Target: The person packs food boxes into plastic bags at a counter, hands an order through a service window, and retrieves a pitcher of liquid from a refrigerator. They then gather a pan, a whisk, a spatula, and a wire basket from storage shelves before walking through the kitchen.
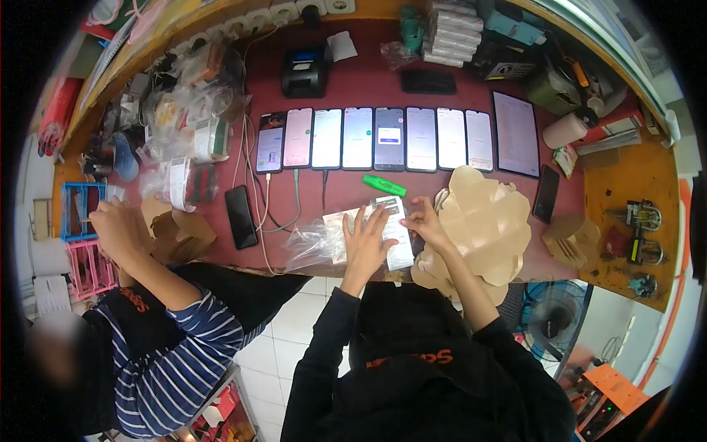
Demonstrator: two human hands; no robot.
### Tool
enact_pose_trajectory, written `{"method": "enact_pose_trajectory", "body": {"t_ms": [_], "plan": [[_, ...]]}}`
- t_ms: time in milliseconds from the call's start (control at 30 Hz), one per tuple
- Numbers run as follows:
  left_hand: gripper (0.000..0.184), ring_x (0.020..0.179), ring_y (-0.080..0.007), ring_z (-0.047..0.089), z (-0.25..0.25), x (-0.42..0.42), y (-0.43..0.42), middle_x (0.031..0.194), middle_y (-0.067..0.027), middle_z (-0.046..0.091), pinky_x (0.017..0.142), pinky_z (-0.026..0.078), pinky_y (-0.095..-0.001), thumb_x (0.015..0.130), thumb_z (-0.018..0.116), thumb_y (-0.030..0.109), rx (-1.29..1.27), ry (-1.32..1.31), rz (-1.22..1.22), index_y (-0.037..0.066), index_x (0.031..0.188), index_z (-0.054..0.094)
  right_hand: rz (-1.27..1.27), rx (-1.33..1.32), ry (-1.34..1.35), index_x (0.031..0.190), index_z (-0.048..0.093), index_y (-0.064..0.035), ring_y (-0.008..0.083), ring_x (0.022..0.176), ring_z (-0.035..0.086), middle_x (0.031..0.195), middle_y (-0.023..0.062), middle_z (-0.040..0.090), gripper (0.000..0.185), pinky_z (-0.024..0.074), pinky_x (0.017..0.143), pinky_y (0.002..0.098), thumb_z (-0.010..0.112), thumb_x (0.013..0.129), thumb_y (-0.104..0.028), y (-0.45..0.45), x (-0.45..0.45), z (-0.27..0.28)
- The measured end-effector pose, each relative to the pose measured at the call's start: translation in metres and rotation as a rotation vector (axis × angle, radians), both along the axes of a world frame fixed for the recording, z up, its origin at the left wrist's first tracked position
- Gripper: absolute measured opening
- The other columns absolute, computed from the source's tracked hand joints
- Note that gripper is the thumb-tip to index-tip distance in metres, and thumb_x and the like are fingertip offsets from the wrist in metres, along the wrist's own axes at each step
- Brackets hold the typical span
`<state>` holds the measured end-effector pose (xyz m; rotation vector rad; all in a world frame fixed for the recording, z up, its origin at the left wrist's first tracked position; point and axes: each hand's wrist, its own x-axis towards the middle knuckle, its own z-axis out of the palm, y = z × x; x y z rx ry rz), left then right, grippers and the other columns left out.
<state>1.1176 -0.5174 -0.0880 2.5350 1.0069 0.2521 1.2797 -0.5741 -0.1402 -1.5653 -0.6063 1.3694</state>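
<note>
My left hand (364, 247) lies flat with its fingers spread over papers and a clear plastic bag (313, 245) at the desk's front edge. A printed white slip (400, 252) shows just right of that hand. My right hand (427, 222) is bent at the slip's right edge, its fingers partly curled; whether it pinches the slip is too small to tell. Brown cardboard pieces (486, 221) lie stacked directly right of my right hand. Above the papers rests a green highlighter (384, 185).
A row of lit phones (358, 138) and a tablet (516, 134) spans the desk (353, 88). Cables and a dark phone (241, 216) lie left. A co-worker in striped sleeves (184, 368) reaches toward blue and pink racks (92, 269). A bottle (563, 130) stands right.
</note>
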Motion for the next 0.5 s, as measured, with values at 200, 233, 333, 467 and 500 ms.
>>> {"method": "enact_pose_trajectory", "body": {"t_ms": [200, 233, 333, 467, 500], "plan": [[0.039, 0.116, -0.032, 0.023, -0.006, -0.002, -0.001, 0.125, 0.0002, 0.035, 0.094, 0.006, -0.0559, 0.069, 0.056, 0.038, 0.107, -0.034, -0.051, 0.024, 0.106, 0.053, -0.117, 0.082, 0.233, 0.109, 0.027, -0.0114, 0.0108, 0.059, 0.05, 0.076, 0.0068, 0.048, 0.048, 0.0426, 0.05, 0.0214, 0.055, 0.072, 0.004, -0.007, 0.001, -0.014], [0.036, 0.116, -0.0332, 0.023, -0.009, -0.002, -0.002, 0.125, -0.0001, 0.035, 0.093, 0.005, -0.0573, 0.069, 0.056, 0.039, 0.119, -0.053, -0.048, 0.025, 0.102, 0.055, -0.122, 0.082, 0.232, 0.109, 0.027, -0.0114, 0.0108, 0.059, 0.05, 0.076, 0.0068, 0.048, 0.048, 0.0426, 0.05, 0.0214, 0.055, 0.072, 0.004, -0.007, -0.003, -0.016], [0.035, 0.119, -0.0339, 0.017, -0.006, -0.005, -0.005, 0.13, -0.0005, 0.027, 0.092, 0.006, -0.0593, 0.064, 0.06, 0.039, 0.133, 0.042, 0.035, 0.027, 0.098, 0.057, -0.168, 0.106, -0.035, 0.104, 0.038, -0.007, 0.0124, 0.058, 0.05, 0.076, 0.0059, 0.049, 0.04, 0.0425, 0.051, 0.0216, 0.055, 0.07, 0.006, -0.007, -0.01, -0.016], [0.04, 0.123, -0.0337, 0.01, 0.012, -0.01, -0.001, 0.132, -0.0031, 0.023, 0.092, 0.0, -0.0604, 0.059, 0.065, 0.04, 0.012, 0.031, 0.138, 0.025, 0.095, 0.057, -0.061, 0.348, -0.558, 0.077, 0.055, -0.0003, 0.017, 0.063, 0.053, 0.067, 0.006, 0.049, 0.008, 0.0424, 0.054, 0.0275, 0.053, 0.07, 0.0, -0.006, -0.005, 0.018], [0.045, 0.123, -0.0349, 0.007, 0.008, -0.012, 0.002, 0.133, -0.0052, 0.022, 0.092, -0.004, -0.0601, 0.054, 0.067, 0.042, -0.051, -0.034, 0.132, 0.025, 0.095, 0.057, 0.137, 0.308, -0.55, 0.069, 0.058, 0.0008, 0.0196, 0.062, 0.055, 0.064, 0.0084, 0.052, 0.006, 0.0423, 0.054, 0.0297, 0.054, 0.07, -0.004, -0.005, -0.005, 0.032]]}}
